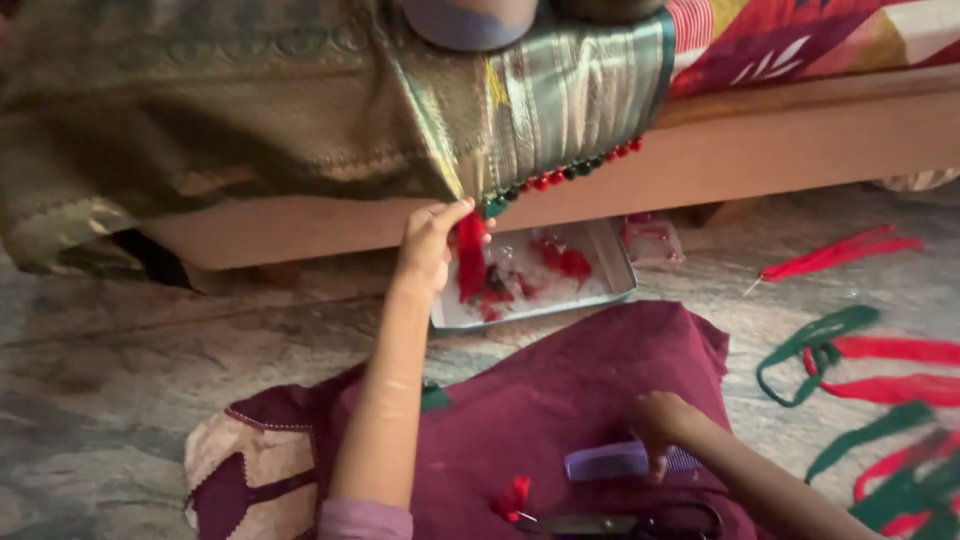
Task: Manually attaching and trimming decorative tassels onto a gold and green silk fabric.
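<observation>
Red tassel: a bunch of red thread strands (470, 258) hangs from the edge of a shimmering green and gold woven cloth (300, 110), just below its fringe of red and green beaded knots (560, 174).
Left hand: the left hand (430, 245) is raised to the cloth edge, fingertips pressed together, pinching the top of the red strands.
Right hand: the right hand (655, 420) rests low on a maroon cloth (560, 400), fingers curled over a lilac plastic comb (610, 462) that lies flat there.
Tray: a shallow grey metal tray (615, 280) sits on the floor just behind the hanging strands, holding loose red thread scraps (565, 260).
On the maroon cloth: a small red thread tuft (513, 497) lies near black-handled scissors (620, 523) at the lower edge of the view.
Bed: the green and gold cloth drapes over a wooden bed frame (800, 140), with a red patterned cover (800, 35) on top.
Floor: on the grey stone floor (100, 360), to the right, lie long red thread bundles (840, 255) and green thread loops (815, 345), well apart from the tray.
</observation>
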